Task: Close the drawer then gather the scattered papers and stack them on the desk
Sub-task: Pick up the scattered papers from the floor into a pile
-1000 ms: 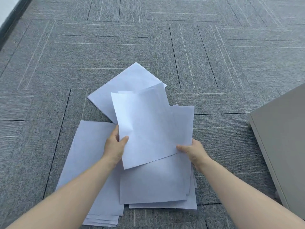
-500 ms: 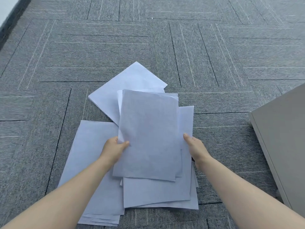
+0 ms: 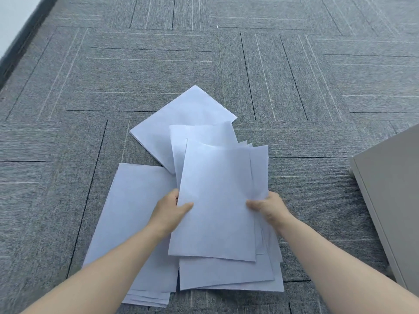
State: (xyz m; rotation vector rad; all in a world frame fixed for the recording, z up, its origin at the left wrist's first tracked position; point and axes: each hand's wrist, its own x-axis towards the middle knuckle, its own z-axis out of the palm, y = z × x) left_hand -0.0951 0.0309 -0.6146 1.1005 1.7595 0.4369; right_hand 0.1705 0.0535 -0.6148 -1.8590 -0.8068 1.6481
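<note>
White paper sheets lie scattered on the grey carpet. I hold a small bundle of sheets [image 3: 215, 200] above the middle pile, my left hand [image 3: 170, 211] gripping its left edge and my right hand [image 3: 267, 207] gripping its right edge, thumbs on top. Under the bundle lies a loose pile of sheets [image 3: 226, 275]. To the left a second stack [image 3: 131, 218] lies flat, partly under my left forearm. A tilted stack [image 3: 181, 118] lies farther away. No drawer front is visible.
A beige cabinet [image 3: 394, 200] stands at the right edge, its lower corner near the papers. A dark baseboard and white wall [image 3: 13, 26] run along the far left. Grey carpet tiles [image 3: 294, 75] stretch beyond the papers.
The sheet I held curled up has come down flat onto other sheets. My right hand moved from the pile's edge to grip the bundle, and both hands now hold it together.
</note>
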